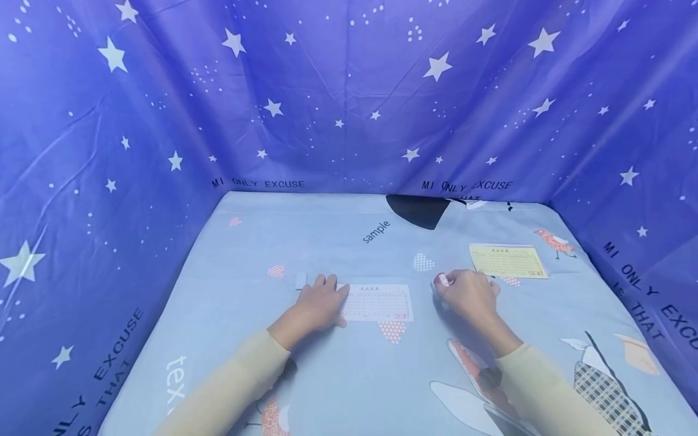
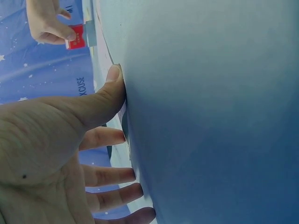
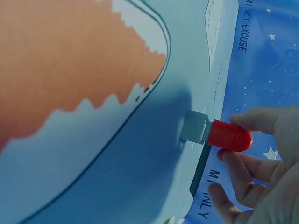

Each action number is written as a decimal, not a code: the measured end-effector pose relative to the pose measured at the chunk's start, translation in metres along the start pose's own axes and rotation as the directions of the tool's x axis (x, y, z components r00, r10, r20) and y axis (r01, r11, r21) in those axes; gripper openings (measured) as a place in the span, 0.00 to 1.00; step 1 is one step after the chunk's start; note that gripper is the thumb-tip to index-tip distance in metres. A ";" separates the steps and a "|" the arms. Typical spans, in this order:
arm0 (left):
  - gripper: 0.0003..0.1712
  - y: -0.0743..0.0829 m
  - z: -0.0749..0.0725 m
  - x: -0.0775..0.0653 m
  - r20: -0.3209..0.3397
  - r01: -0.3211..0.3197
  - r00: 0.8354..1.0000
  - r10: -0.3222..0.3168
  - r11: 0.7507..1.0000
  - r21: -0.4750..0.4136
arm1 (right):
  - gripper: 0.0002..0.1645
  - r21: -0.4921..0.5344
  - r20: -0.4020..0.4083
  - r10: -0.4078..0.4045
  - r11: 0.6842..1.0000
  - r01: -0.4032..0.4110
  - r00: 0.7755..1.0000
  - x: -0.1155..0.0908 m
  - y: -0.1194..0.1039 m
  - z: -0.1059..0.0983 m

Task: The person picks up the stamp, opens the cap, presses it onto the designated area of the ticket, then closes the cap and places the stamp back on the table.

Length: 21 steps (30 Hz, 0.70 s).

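Observation:
A white printed form (image 1: 378, 301) lies on the patterned cloth, with a small pinkish-red mark near its lower right corner. My left hand (image 1: 319, 303) rests on the form's left part, fingers spread, thumb along its lower edge. To the right of that form, my right hand (image 1: 471, 297) pinches a stamp with a rounded red handle (image 3: 231, 136) and a pale grey block below it. In the right wrist view the block stands upright at the cloth, thumb and fingertips on the red handle. Just beyond the left fingers lies a small pale square piece (image 1: 301, 281).
A yellow printed form (image 1: 507, 261) lies at the right, past the right hand, a pale edge showing behind it. The light blue cloth (image 1: 234, 339) covers the table. Purple star-print curtains (image 1: 349, 91) stand at the back and both sides.

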<state>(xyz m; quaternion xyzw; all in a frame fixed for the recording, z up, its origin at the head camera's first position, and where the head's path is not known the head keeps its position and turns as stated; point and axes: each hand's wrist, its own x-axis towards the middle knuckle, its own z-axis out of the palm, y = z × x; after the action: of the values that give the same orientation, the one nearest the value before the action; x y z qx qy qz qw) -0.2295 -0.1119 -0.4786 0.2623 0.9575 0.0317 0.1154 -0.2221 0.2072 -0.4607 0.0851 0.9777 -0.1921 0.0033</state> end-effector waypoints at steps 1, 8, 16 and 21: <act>0.49 0.000 0.000 0.000 -0.003 0.000 1.000 0.000 1.000 0.000 | 0.26 0.000 -0.004 0.002 1.000 -0.002 1.000 0.000 0.000 0.000; 0.49 -0.001 0.000 -0.003 -0.019 -0.001 1.000 0.001 1.000 0.003 | 0.41 0.004 0.008 0.015 1.000 -0.015 1.000 -0.001 0.004 -0.002; 0.48 -0.003 0.003 -0.003 -0.017 -0.001 1.000 0.001 1.000 -0.002 | 0.52 0.002 0.057 -0.066 0.998 0.066 0.996 -0.011 0.001 -0.003; 0.48 -0.003 0.004 0.000 -0.007 -0.004 1.000 0.004 1.000 0.000 | 0.47 0.136 0.019 -0.207 0.970 0.203 0.978 -0.026 -0.015 -0.004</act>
<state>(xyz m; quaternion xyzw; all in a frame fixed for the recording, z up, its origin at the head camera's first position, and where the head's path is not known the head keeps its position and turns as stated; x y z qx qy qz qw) -0.2303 -0.1140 -0.4827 0.2639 0.9574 0.0329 0.1122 -0.1994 0.1906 -0.4505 -0.0196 0.9660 -0.2579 -0.0061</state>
